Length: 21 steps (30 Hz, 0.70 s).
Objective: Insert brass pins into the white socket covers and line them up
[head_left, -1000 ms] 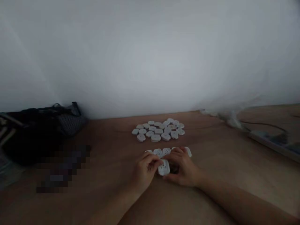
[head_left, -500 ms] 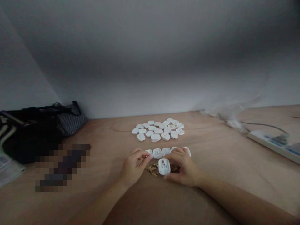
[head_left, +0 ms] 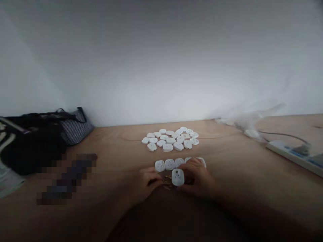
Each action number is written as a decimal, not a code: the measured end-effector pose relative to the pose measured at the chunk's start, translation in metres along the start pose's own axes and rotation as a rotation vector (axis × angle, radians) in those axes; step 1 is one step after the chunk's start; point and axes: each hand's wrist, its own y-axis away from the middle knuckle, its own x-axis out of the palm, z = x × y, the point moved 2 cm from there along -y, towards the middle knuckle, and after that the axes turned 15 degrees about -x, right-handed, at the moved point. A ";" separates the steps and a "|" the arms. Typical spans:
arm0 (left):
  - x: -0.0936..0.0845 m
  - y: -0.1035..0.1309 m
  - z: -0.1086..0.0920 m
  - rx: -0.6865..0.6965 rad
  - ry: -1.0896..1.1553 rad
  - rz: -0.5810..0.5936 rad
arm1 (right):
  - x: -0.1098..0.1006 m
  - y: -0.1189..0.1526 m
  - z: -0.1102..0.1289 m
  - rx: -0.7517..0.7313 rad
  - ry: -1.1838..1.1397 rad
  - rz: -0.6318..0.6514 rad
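Observation:
My right hand (head_left: 200,178) is closed on a white socket piece (head_left: 178,177), which it holds by the right side, its face with small holes turned toward me. My left hand (head_left: 147,183) is a little to the left, its thumb and fingers bent toward small brass-coloured pieces (head_left: 167,178) on the table; whether anything is between its fingertips is too dim to tell. Behind the hands stands a row of similar white pieces (head_left: 170,164), the right end partly covered by my right hand.
A group of white pieces (head_left: 171,140) lies farther back on the wooden table (head_left: 113,144). A black bag (head_left: 35,144) and a blurred-out dark object (head_left: 70,178) are at the left. At the right are a power strip (head_left: 290,154), a cable and clear plastic (head_left: 249,124).
My left hand has moved down slightly, uncovering the leftmost piece of the row. The held white piece has risen a little. The wall looks brighter and the near table darker.

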 end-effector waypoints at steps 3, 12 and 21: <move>-0.001 -0.001 -0.001 0.011 0.001 -0.114 | 0.000 0.000 0.000 -0.006 -0.002 -0.011; 0.006 0.007 -0.027 0.126 -0.022 -0.226 | 0.000 -0.001 0.000 -0.023 -0.012 -0.009; 0.014 0.005 -0.031 0.127 -0.120 -0.221 | 0.001 -0.002 -0.001 -0.025 0.015 -0.013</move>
